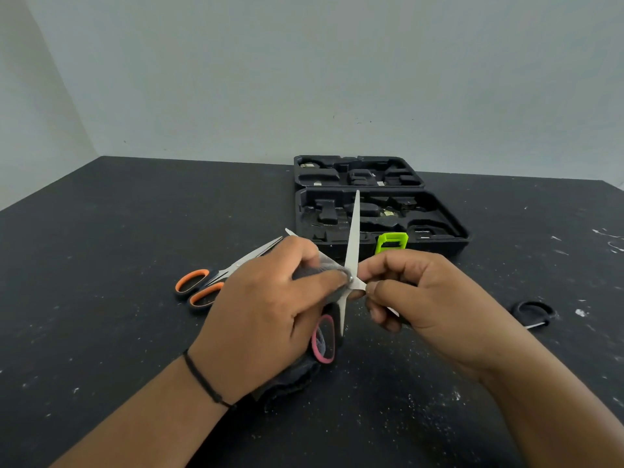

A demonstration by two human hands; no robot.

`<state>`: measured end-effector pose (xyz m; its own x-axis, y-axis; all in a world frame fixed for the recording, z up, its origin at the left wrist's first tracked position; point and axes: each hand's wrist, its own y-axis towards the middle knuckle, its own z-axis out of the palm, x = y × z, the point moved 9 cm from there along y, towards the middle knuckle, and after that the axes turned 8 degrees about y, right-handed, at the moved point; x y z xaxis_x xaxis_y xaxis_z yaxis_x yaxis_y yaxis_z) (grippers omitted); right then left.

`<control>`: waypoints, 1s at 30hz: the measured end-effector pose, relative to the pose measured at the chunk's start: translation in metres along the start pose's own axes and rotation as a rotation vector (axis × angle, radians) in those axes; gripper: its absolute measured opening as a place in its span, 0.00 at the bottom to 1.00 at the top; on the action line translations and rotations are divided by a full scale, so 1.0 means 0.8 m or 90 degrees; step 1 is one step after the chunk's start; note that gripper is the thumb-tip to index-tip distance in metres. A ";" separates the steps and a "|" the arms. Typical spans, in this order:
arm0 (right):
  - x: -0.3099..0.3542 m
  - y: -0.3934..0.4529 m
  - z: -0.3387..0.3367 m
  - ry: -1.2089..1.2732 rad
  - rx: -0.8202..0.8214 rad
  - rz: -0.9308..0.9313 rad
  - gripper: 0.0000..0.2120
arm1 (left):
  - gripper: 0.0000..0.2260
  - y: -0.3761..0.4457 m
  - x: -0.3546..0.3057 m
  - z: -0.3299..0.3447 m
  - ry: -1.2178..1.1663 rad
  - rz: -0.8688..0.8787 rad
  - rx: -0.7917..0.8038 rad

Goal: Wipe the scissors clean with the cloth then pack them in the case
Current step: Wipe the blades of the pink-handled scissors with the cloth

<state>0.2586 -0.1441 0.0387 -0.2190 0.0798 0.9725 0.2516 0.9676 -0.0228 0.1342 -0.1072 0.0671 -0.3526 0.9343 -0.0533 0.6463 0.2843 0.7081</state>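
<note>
A pale grey wall is meeting a dark, white-flecked black tabletop (101,265), and on it, toward the far side, a black moulded plastic tool case (435,228) with a bright green latch (391,243) is lying open, both halves flat, probably so that its recesses are ready to take the tools. The person's left hand (270,309) is curling its fingers around a dark grey cloth (304,376) and is pinching a fold of it against the pivot of an opened pair of steel scissors with pink-lined black handles (351,238); the cloth's loose end is trailing down onto the table beneath the wrist. The right hand (415,292) is gripping the other arm of the scissors near the pivot, seemingly to brace them while the cloth is rubbing. The scissors are being held above the table between the hands, spread in an X: one blade is pointing up and away toward the case, its long axis nearly upright in view, while the other blade is pointing left behind the left hand. An orange-handled pair of scissors (202,287) is lying to the left, tips toward the case, and black handle loops of another tool (533,314) are resting to the right; which way that one points cannot be told.
</note>
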 end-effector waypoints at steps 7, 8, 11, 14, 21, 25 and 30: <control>0.001 0.000 0.001 -0.026 0.005 -0.006 0.10 | 0.10 0.003 0.003 -0.001 0.017 -0.042 -0.015; 0.001 -0.001 0.000 -0.028 0.006 -0.006 0.10 | 0.09 0.002 0.002 -0.001 0.020 -0.032 -0.013; 0.001 0.000 0.002 -0.038 0.012 -0.011 0.10 | 0.09 0.000 -0.006 0.005 0.027 0.016 0.012; 0.002 0.000 0.001 -0.049 0.017 -0.020 0.10 | 0.10 0.002 0.002 -0.001 0.019 -0.030 -0.005; 0.002 0.000 0.002 -0.072 0.020 -0.028 0.11 | 0.11 0.002 0.002 -0.001 0.032 -0.035 -0.009; 0.002 0.000 -0.001 -0.066 0.021 -0.019 0.10 | 0.11 0.000 0.001 0.000 0.011 -0.017 0.000; 0.004 -0.002 -0.004 -0.034 0.016 -0.006 0.11 | 0.10 -0.001 0.012 0.001 0.015 -0.038 -0.017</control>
<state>0.2602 -0.1461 0.0424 -0.2716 0.0829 0.9588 0.2261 0.9739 -0.0201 0.1307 -0.0983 0.0652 -0.4055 0.9106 -0.0799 0.6058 0.3332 0.7225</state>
